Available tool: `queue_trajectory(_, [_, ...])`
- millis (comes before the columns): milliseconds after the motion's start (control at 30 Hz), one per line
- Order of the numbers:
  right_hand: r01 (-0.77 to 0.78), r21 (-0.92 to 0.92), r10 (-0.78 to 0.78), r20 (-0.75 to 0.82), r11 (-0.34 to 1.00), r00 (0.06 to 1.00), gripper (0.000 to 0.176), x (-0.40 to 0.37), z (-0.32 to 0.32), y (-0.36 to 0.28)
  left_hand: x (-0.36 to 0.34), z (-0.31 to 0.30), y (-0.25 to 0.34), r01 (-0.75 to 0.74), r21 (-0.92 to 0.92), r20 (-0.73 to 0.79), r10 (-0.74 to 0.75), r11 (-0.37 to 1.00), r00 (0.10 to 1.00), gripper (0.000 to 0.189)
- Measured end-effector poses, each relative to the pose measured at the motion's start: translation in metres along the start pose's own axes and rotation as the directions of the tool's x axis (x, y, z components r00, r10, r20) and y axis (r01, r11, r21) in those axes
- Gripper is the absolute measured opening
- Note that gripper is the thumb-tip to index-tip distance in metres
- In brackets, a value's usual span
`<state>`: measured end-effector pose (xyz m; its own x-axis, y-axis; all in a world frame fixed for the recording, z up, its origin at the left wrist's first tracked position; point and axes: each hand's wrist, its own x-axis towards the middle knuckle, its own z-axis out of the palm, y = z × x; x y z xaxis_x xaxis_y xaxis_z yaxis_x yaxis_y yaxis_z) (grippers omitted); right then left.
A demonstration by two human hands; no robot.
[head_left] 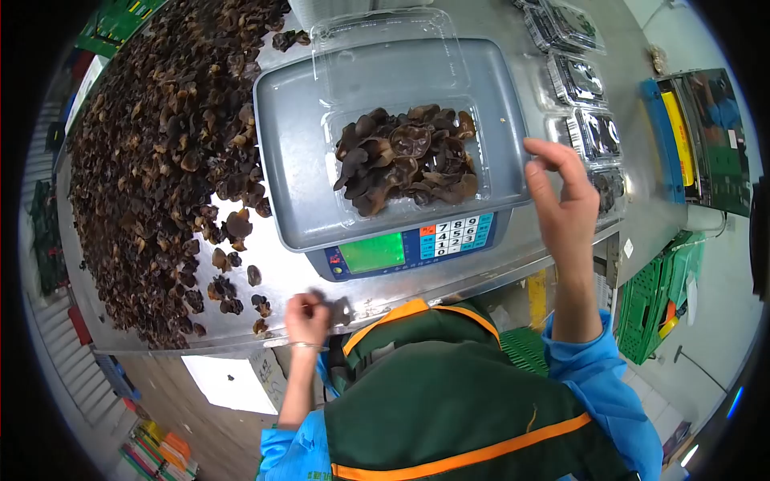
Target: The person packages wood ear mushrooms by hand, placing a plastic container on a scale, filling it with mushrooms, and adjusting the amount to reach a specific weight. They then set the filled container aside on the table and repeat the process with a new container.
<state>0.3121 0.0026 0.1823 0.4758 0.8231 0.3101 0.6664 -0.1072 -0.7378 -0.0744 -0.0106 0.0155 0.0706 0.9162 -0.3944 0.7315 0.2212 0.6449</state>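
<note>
A scale with a grey tray (pixel 297 184) and a lit green display (pixel 373 252) stands on the metal table. On the tray lies an open clear plastic box (pixel 481 148), its lid (pixel 385 72) folded back, holding dark brown mushroom pieces (pixel 409 156). My right hand (pixel 565 188) is just off the tray's right edge, thumb and fingers apart, with nothing between them. Near the table's front edge, below the scale, is my left hand (pixel 308 317), its fingers curled; what they hold, if anything, cannot be made out.
A large heap of dark mushrooms (pixel 160 160) covers the table's left side, with loose pieces (pixel 254 275) near the front edge. Filled, closed clear boxes (pixel 593 132) line the right side. Beyond them is a machine with a yellow panel (pixel 678 136); green crates (pixel 642 309) stand below.
</note>
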Motion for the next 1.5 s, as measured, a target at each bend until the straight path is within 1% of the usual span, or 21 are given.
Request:
queue_trajectory(100, [-0.019, -0.054, 0.025, 0.101, 0.998, 0.995, 0.018, 0.006, -0.01, 0.002, 0.026, -0.054, -0.037, -0.01, -0.269, -0.214, -0.049, 0.963, 0.976, 0.023])
queue_trajectory(167, [-0.076, -0.04, 0.08, 0.124, 0.996, 0.989, 0.014, 0.008, -0.005, 0.001, 0.03, -0.074, 0.007, -0.035, 0.315, -0.382, 0.161, 0.948, 0.91, 0.051])
queue_trajectory(200, [0.016, -0.112, 0.003, 0.163, 0.994, 0.987, 0.014, 0.009, 0.0, 0.004, 0.035, -0.069, -0.015, 0.001, 0.405, -0.301, 0.132, 0.914, 0.945, 0.08])
queue_trajectory(300, [0.195, -0.274, -0.152, 0.171, 0.942, 0.974, 0.012, 0.016, 0.009, 0.0, 0.013, -0.029, 0.011, -0.008, 0.527, -0.111, 0.079, 0.85, 0.991, 0.092])
queue_trajectory(400, [0.252, -0.366, -0.139, 0.306, 0.896, 0.942, 0.008, 0.023, 0.007, -0.009, 0.001, -0.001, 0.04, -0.197, 0.421, -0.031, 0.231, 0.885, 0.972, 0.075])
queue_trajectory(500, [0.341, -0.441, -0.138, 0.431, 0.83, 0.892, 0.008, 0.03, 0.008, -0.015, 0.004, 0.004, -0.013, -0.358, 0.317, 0.063, 0.357, 0.878, 0.932, 0.042])
queue_trajectory(533, [0.341, -0.439, -0.138, 0.432, 0.831, 0.891, 0.008, 0.03, 0.012, -0.017, 0.001, 0.002, -0.004, -0.356, 0.318, 0.062, 0.355, 0.879, 0.933, 0.042])
queue_trajectory(633, [0.414, -0.579, -0.06, 0.531, 0.702, 0.845, 0.009, 0.03, 0.026, -0.019, -0.015, -0.006, 0.066, -0.042, -0.025, 0.209, 0.046, 0.999, 0.977, 0.035])
queue_trajectory(700, [0.453, -0.629, -0.086, 0.524, 0.632, 0.847, 0.011, 0.028, 0.036, -0.012, -0.011, 0.011, 0.056, -0.369, 0.208, 0.153, 0.343, 0.906, 0.927, 0.029])
queue_trajectory(733, [0.455, -0.628, -0.093, 0.521, 0.631, 0.849, 0.011, 0.029, 0.038, -0.011, -0.008, 0.013, 0.053, -0.352, 0.23, 0.18, 0.316, 0.907, 0.932, 0.021])
queue_trajectory(833, [0.417, -0.6, -0.018, 0.557, 0.682, 0.83, 0.012, 0.027, 0.034, -0.007, -0.009, 0.011, 0.04, -0.217, 0.107, 0.122, 0.203, 0.97, 0.971, 0.014])
queue_trajectory(900, [0.28, -0.378, -0.078, 0.47, 0.882, 0.879, 0.01, 0.024, 0.027, 0.001, -0.015, -0.008, 0.056, -0.116, -0.067, -0.133, 0.106, 0.991, 0.985, 0.01])
queue_trajectory(967, [0.195, -0.356, -0.043, 0.392, 0.914, 0.919, 0.01, 0.02, 0.016, -0.001, -0.01, -0.034, 0.114, -0.148, -0.499, -0.202, 0.051, 0.854, 0.978, 0.011])
queue_trajectory(1000, [0.127, -0.321, -0.018, 0.322, 0.939, 0.947, 0.009, 0.018, 0.011, -0.004, -0.005, -0.042, 0.147, -0.336, -0.439, -0.29, 0.222, 0.833, 0.931, 0.014])
queue_trajectory(1033, [0.141, -0.318, -0.029, 0.333, 0.938, 0.942, 0.009, 0.015, 0.013, -0.002, 0.004, -0.051, 0.181, -0.538, -0.226, -0.225, 0.494, 0.812, 0.84, 0.014])
queue_trajectory(1100, [-0.088, -0.22, 0.141, 0.236, 0.971, 0.962, 0.013, 0.01, 0.019, 0.0, 0.034, -0.04, 0.236, -0.716, -0.126, -0.051, 0.716, 0.687, 0.696, 0.025])
queue_trajectory(1133, [-0.065, -0.231, 0.124, 0.254, 0.971, 0.959, 0.023, 0.009, 0.018, -0.002, 0.052, -0.032, 0.262, -0.857, 0.088, 0.054, 0.857, 0.508, 0.513, 0.041])
queue_trajectory(1200, [-0.221, -0.117, 0.247, 0.311, 0.968, 0.918, 0.028, 0.008, 0.02, -0.006, 0.069, -0.006, 0.289, -0.864, 0.092, 0.185, 0.844, 0.496, 0.504, 0.053])
queue_trajectory(1233, [-0.379, -0.009, 0.351, 0.397, 0.925, 0.848, 0.034, 0.006, 0.021, -0.007, 0.073, 0.001, 0.288, -0.864, 0.178, 0.254, 0.826, 0.47, 0.502, 0.047])
queue_trajectory(1367, [-0.524, 0.226, 0.368, 0.492, 0.821, 0.789, 0.032, -0.014, 0.029, -0.011, 0.087, -0.018, 0.254, -0.893, 0.207, 0.291, 0.847, 0.399, 0.445, 0.03])
queue_trajectory(1500, [-0.477, 0.366, 0.313, 0.423, 0.799, 0.85, 0.027, -0.024, 0.047, -0.008, 0.075, -0.032, 0.267, -0.792, 0.243, 0.216, 0.765, 0.56, 0.607, 0.031])
